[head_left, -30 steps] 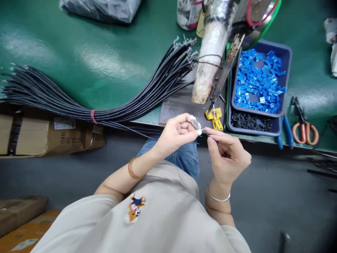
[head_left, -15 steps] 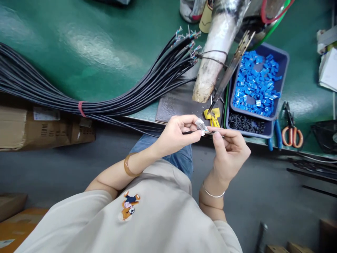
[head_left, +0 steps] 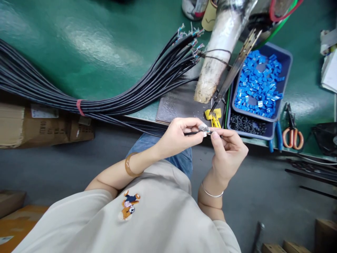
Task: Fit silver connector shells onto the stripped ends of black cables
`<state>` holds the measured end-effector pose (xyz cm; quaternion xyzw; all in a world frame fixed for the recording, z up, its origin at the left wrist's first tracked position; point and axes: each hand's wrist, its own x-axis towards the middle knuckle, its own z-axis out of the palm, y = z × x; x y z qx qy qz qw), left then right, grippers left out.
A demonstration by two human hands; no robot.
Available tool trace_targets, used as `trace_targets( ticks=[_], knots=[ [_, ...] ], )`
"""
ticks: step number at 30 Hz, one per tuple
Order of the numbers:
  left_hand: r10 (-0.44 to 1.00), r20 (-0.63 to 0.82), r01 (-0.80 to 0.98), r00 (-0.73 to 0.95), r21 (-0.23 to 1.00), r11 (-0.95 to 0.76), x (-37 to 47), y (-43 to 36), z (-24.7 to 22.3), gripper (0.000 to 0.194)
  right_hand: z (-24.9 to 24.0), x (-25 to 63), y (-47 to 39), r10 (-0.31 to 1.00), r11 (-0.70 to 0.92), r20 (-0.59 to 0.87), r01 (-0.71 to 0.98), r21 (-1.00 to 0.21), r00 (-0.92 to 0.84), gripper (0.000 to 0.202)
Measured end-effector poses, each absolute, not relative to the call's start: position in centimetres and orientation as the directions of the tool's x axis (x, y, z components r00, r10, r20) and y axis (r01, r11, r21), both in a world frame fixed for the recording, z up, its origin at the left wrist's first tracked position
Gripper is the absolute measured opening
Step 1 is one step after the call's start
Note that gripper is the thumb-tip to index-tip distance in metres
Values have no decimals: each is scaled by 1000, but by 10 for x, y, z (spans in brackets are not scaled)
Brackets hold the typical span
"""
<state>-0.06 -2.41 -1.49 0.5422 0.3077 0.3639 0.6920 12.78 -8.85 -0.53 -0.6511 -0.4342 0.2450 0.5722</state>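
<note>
The black cable [head_left: 191,133] lies between the two hands at the front edge of the green counter [head_left: 105,77], above the person's lap. The left hand [head_left: 180,135] has its thumb and forefinger closed on it; a short black length shows in the gap behind the fingertips, and its end comes out past them, beside a crumpled whitish wrapping [head_left: 202,127] that sits at those same fingers. The right hand [head_left: 228,147] meets it from the other side, thumb and forefinger pinched together on the cable's tip, where a small bluish-grey bit shows; the detail under the right thumb is too small to make out. The cable's long axis runs across the view, close to level and roughly along the counter edge, with the tip pointing toward the right hand. Further left, several black cables pass behind the left wrist and run beside a large black bundle [head_left: 123,105] tied with a red band [head_left: 80,107]; which of them is the held one cannot be told. Just beyond the fingers lies a yellow tool [head_left: 216,117] by a dark plate [head_left: 171,107], and right of it a tray [head_left: 288,66] of blue pieces [head_left: 259,84].
</note>
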Motion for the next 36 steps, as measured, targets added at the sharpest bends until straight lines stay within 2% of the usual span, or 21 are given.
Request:
trace_targets(
  ticks=[4, 10, 16, 23, 36],
  knots=[
    [833, -8, -159, 553, 980, 115, -1, -24, -16, 7, -5, 128, -89, 850, 49, 198, 300, -953, 488, 5],
    [803, -49, -78, 594, 990, 118, -6, -24, -14, 11, 1, 137, -92, 899, -23, 178, 447, -894, 401, 10],
    [729, -100, -186, 678, 935, 301, -10, -19, -14, 16, 4, 146, -93, 805, 1, 230, 385, -923, 547, 15],
    [734, -119, -239, 668, 901, 363, -8, -18, -13, 15, 7, 140, -95, 783, 59, 301, 417, -907, 544, 12],
    [697, -185, -276, 693, 824, 494, -10, -15, -14, 15, 1, 140, -93, 852, 41, 240, 397, -917, 466, 3]
  ],
)
